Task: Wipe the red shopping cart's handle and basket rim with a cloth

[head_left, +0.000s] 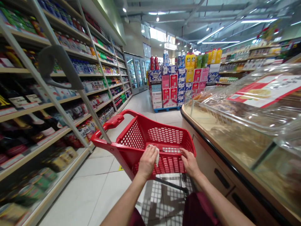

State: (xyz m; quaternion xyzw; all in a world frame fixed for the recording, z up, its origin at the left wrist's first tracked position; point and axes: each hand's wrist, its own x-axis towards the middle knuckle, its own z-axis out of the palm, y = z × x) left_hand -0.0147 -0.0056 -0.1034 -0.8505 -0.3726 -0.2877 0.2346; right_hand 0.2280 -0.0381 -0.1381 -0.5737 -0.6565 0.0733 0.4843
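Observation:
A red plastic shopping cart stands side-on in front of me, its basket showing no goods. My left hand is closed round a crumpled white cloth or tissue and presses it on the near rim of the basket. Only part of this white piece shows beside the fingers. At the right end of the same rim, my right hand has its fingers curled over the edge. A grey handle on a metal pole rises from the left end of the cart.
Tall shelves of bottles and cans line the left side. On the right, a wooden display counter carries clear plastic food boxes. Stacked drink cartons stand on a blue pallet ahead, with glass-door fridges behind.

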